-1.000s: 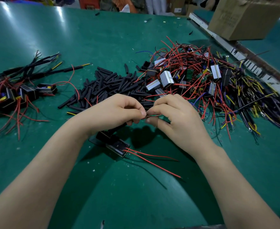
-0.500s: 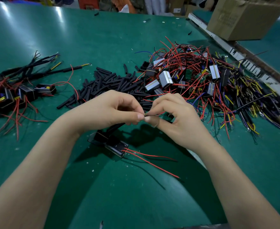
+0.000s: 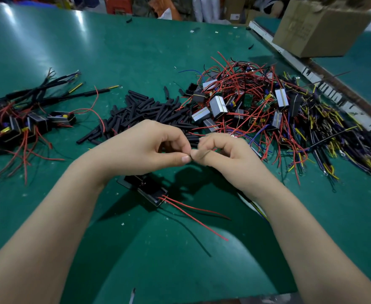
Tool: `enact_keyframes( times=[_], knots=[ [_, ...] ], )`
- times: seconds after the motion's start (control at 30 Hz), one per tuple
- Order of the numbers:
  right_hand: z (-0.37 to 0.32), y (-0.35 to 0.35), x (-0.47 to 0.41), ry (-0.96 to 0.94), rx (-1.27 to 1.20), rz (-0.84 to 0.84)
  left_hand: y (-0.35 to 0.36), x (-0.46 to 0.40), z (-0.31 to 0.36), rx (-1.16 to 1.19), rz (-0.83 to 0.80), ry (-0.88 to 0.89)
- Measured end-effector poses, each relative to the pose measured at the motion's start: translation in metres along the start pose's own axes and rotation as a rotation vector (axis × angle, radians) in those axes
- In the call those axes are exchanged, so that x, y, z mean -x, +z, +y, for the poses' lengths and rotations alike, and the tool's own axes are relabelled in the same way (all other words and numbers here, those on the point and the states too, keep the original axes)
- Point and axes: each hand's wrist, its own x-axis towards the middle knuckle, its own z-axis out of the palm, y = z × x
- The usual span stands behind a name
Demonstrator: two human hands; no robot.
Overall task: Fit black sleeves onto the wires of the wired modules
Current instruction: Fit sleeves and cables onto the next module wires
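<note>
Green workbench [image 3: 136, 51]: left hand [image 3: 145, 148] and right hand [image 3: 226, 156] meet fingertip to fingertip, both pinching a thin wire [image 3: 204, 153] above a black module [image 3: 147, 189].

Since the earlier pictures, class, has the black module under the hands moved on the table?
No. The black module keeps its place below the sleeve pile.

Pinch point between left hand [image 3: 145, 148] and right hand [image 3: 228, 156]: item held too small and blurred to identify. Module [image 3: 145, 189] below the hands partly covered by left wrist; its far end not visible. Left pile of modules [image 3: 15, 126] cut off by frame's left edge. Cardboard box [image 3: 316, 29] cropped at top edge. Yellow-and-black wire bundle [image 3: 344, 150] runs out at right edge. Background beyond table [image 3: 70, 51] blurred, contents unreadable
</note>
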Motion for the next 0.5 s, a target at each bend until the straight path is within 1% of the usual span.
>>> enact_keyframes(
  times=[0.07, 0.13, 0.2, 0.3, 0.37, 0.5],
  knots=[
    [0.003, 0.002, -0.002, 0.093, -0.086, -0.010, 0.000, -0.001, 0.001, -0.040, 0.001, 0.000],
    [0.006, 0.002, -0.002, 0.139, -0.123, -0.013, 0.002, -0.001, 0.002, -0.047, 0.010, -0.017],
    [0.009, 0.001, -0.002, 0.132, -0.095, 0.000, 0.003, -0.004, 0.002, -0.054, 0.006, -0.049],
    [0.012, -0.002, -0.002, 0.109, -0.003, 0.052, -0.001, -0.002, 0.000, -0.074, -0.046, -0.145],
    [0.013, -0.005, -0.003, 0.109, 0.002, 0.016, -0.006, 0.005, -0.003, -0.034, -0.046, -0.207],
    [0.010, -0.015, -0.002, 0.100, 0.003, -0.049, -0.008, 0.023, -0.007, -0.031, -0.042, -0.251]
  ],
)
